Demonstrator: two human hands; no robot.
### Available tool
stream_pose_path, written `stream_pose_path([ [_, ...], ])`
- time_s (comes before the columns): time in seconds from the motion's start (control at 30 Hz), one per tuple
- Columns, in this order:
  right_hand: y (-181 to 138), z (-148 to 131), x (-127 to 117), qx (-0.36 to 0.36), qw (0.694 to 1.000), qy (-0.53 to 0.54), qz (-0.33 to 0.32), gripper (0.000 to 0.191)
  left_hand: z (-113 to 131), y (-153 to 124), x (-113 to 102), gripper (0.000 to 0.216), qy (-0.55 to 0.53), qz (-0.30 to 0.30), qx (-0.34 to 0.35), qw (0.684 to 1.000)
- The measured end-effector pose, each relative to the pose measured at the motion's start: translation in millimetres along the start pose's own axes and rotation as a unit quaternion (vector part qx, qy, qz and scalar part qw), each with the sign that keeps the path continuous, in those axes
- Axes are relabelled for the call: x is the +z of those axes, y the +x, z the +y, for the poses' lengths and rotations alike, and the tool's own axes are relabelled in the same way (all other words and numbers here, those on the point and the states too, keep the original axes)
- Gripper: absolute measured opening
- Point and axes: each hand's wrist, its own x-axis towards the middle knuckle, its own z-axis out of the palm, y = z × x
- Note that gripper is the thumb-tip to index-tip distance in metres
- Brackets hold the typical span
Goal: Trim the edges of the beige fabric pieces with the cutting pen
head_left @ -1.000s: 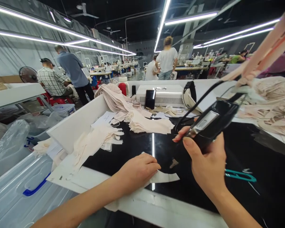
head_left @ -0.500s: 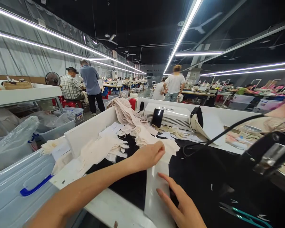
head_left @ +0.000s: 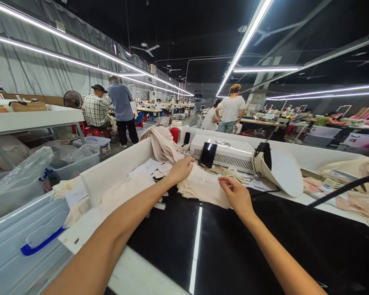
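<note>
Both my arms reach forward over a glossy black worktable [head_left: 233, 254]. My left hand [head_left: 181, 169] rests on a stack of pale beige cut fabric pieces [head_left: 203, 186], with its fingers curled onto the far edge. My right hand [head_left: 237, 196] lies on the near right side of the same stack, its fingers pinching the top piece. A second heap of beige fabric [head_left: 161, 143] is piled behind the left hand.
A white box-shaped machine [head_left: 224, 153] and a black phone [head_left: 208, 155] stand beyond the stack. A white lamp head [head_left: 279, 170] with a black cable sits to the right. Clear plastic bins [head_left: 21, 241] lie on the left. Several people work at tables in the background.
My right hand no longer holds the black handheld tool seen a second ago. Both hands left the white strip near the table's front edge and reached out to the fabric stack.
</note>
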Motion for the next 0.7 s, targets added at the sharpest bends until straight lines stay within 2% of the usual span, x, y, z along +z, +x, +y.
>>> stream_pose_path([
  [0.1, 6, 10, 13, 0.014, 0.998, -0.057, -0.027, 0.029, -10, -4, 13, 0.035, 0.027, -0.028, -0.01, 0.999],
  [0.23, -1, 17, 23, 0.01, 0.989, -0.137, -0.057, 0.037, -17, -12, 27, 0.042, 0.052, -0.064, -0.011, 0.997],
  [0.37, -7, 7, 23, -0.026, 0.982, -0.181, -0.04, 0.034, -18, -14, 22, 0.042, 0.069, -0.073, -0.004, 0.995],
  [0.47, -13, -9, 22, -0.074, 0.982, -0.171, -0.027, 0.018, -25, -17, -3, 0.039, 0.092, -0.072, -0.009, 0.993],
  [0.57, -30, -26, 23, -0.137, 0.981, -0.134, -0.037, 0.026, -42, -32, -46, 0.024, 0.134, -0.086, -0.044, 0.986],
  [0.7, -67, -43, 24, -0.205, 0.973, -0.081, -0.07, 0.026, -75, -71, -103, 0.022, 0.206, -0.107, -0.124, 0.965],
])
